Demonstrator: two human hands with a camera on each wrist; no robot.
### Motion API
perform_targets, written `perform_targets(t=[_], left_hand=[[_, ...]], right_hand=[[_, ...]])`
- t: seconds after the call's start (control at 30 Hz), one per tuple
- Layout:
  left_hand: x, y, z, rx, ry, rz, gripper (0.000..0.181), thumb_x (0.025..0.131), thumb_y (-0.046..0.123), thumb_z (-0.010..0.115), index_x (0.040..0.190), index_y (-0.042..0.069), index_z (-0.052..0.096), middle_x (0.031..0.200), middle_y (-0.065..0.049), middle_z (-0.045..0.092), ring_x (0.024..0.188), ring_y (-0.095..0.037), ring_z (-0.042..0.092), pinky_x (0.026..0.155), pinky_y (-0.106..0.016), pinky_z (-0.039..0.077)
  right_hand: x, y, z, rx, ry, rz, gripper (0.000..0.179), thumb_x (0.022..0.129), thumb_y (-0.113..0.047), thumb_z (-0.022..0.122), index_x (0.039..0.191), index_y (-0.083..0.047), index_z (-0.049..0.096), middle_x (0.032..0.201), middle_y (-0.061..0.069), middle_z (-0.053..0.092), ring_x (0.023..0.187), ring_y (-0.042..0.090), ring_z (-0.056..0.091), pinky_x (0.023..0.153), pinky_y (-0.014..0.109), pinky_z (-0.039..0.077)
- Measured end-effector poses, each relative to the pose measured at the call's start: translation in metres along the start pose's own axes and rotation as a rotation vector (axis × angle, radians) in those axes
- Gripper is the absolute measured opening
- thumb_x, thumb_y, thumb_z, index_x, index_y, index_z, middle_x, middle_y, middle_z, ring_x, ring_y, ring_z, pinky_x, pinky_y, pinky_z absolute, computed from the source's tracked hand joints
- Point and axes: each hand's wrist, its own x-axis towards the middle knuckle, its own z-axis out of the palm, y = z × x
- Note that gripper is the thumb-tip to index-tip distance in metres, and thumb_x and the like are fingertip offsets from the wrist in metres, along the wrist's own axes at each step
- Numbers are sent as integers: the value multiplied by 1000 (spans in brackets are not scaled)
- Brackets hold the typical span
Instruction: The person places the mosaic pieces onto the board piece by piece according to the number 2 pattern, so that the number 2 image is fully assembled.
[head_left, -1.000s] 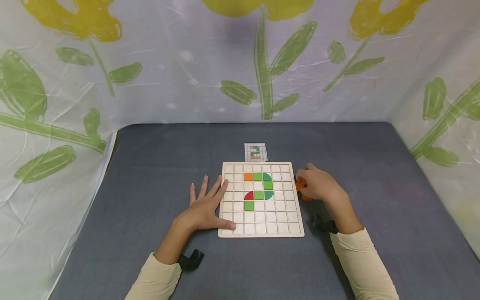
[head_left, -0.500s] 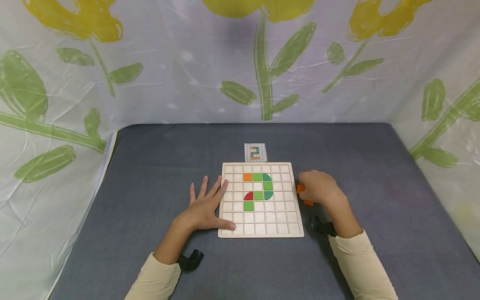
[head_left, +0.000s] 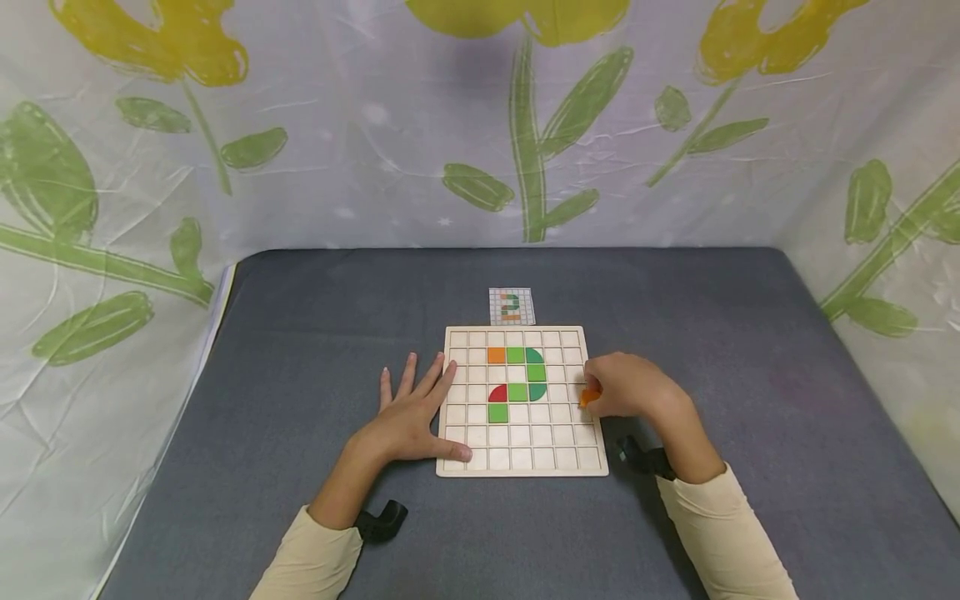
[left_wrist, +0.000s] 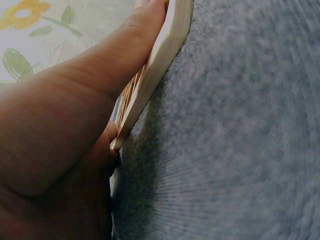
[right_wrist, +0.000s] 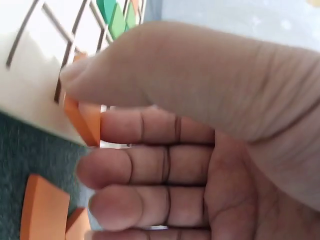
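A pale wooden grid board (head_left: 528,458) lies flat on the table. Spread along its left side is my left hand (head_left: 405,427), the thumb resting over the lower left corner; in the left wrist view the thumb (left_wrist: 120,50) lies along the board's edge. My right hand (head_left: 633,387) pinches an orange tile (head_left: 589,397) just over the board's right edge. The right wrist view shows this orange tile (right_wrist: 82,122) between thumb and index finger. Set in the grid are an orange square (head_left: 496,355), several green squares (head_left: 536,372), dark green quarter circles (head_left: 537,392) and a red quarter circle (head_left: 498,394).
A small printed card (head_left: 512,307) with a coloured grid pattern lies against the board's far edge. Beside the board, below my right hand, loose orange tiles (right_wrist: 45,210) lie on the grey tablecloth (head_left: 337,317). A flower-printed curtain (head_left: 360,150) stands behind the table.
My right hand has moved from the loose orange pieces beside the board leftward to the board's right edge, an orange tile in its fingers. The left hand has stayed put.
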Motion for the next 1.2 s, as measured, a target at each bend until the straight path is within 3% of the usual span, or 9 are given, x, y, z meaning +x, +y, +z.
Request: perform_targets(t=[0.33, 0.57, 0.93, 1.2], left_hand=[[0, -1, 0, -13, 15, 15, 131, 67, 74, 78, 163, 15, 11, 168, -10, 2, 149, -42, -16, 106, -69, -17], [0, -2, 2, -9, 16, 9, 132, 67, 76, 77, 163, 16, 9, 168, -8, 0, 148, -41, -18, 106, -68, -20], [0, 0, 1, 2, 8, -3, 131, 67, 75, 77, 163, 17, 10, 168, -8, 1, 149, -41, -17, 107, -69, -18], [-1, 2, 1, 3, 15, -4, 131, 66, 76, 77, 163, 17, 11, 168, -8, 1, 149, -41, -17, 107, -69, -18]], right_hand=[[5, -22, 10, -8, -28, -119, 20, 79, -10, 79, 77, -11, 59, 68, -4, 47, 61, 12, 41, 55, 28, 32], [9, -36, 22, -16, 16, -226, 18, 77, -7, 75, 77, -12, 57, 67, -6, 41, 60, 10, 36, 54, 26, 27], [14, -58, 40, -62, 88, -307, 21, 80, -15, 77, 75, -13, 57, 65, -7, 39, 59, 10, 37, 53, 26, 30], [18, -76, 52, -101, 141, -320, 23, 83, -18, 77, 74, -15, 56, 66, -6, 44, 60, 11, 43, 52, 27, 36]])
